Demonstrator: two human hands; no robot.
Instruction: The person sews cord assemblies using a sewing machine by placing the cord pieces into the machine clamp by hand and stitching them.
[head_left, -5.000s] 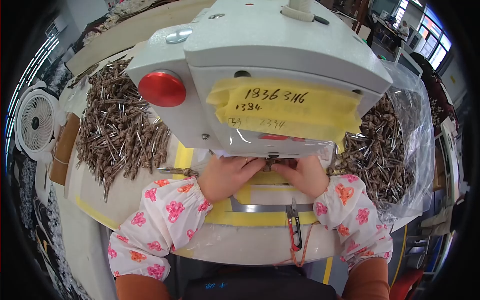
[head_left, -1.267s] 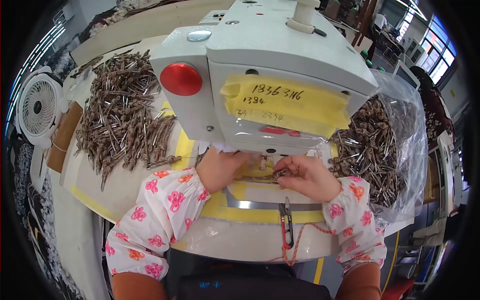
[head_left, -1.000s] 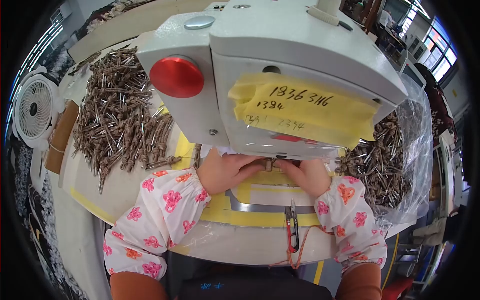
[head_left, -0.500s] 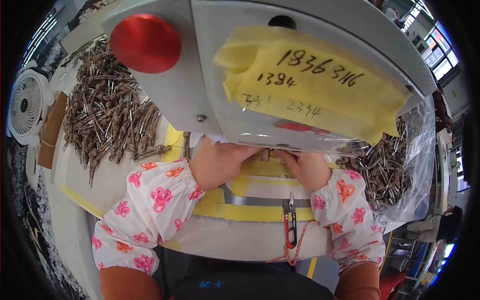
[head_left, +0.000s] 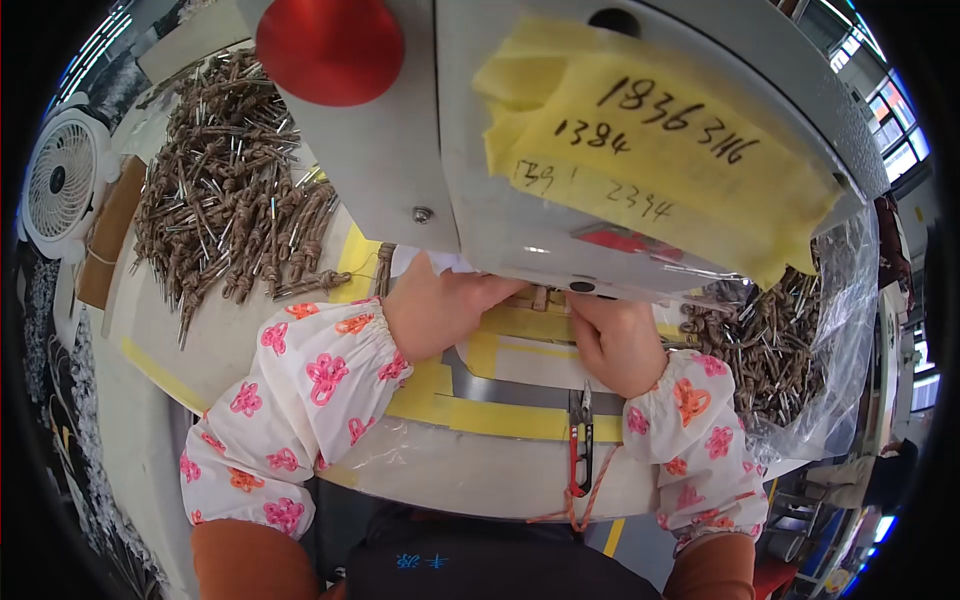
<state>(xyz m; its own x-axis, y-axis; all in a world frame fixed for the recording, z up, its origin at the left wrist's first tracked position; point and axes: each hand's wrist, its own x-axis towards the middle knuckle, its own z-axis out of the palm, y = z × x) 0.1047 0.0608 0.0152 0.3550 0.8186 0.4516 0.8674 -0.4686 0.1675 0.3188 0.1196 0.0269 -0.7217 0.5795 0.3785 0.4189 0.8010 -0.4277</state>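
Observation:
Under the edge of a grey machine head (head_left: 470, 225), my left hand (head_left: 440, 308) reaches in with its fingers pressed together, close against a short piece of brown cord (head_left: 541, 298). Its fingertips are partly covered by the machine. On the other side of that cord my right hand (head_left: 622, 345) has its fingers curled in, the thumb pointing down. What the right fingers hold, if anything, is hidden. Yellow tape (head_left: 500, 418) runs along the work plate below the hands. Thread snips (head_left: 581, 440) with red and black handles lie below my right hand, beside an orange string (head_left: 597, 487).
A heap of knotted brown cords with metal tips (head_left: 225, 190) covers the table at left. More such cords (head_left: 765, 350) lie in a clear plastic bag (head_left: 845, 330) at right. A red button (head_left: 330, 50) and a yellow note (head_left: 660, 150) are on the machine. A white fan (head_left: 65, 180) stands far left.
My right hand has drawn back slightly to the right from the cord, and its thumb now points down. My left hand stays near the cord. The view has shifted a little.

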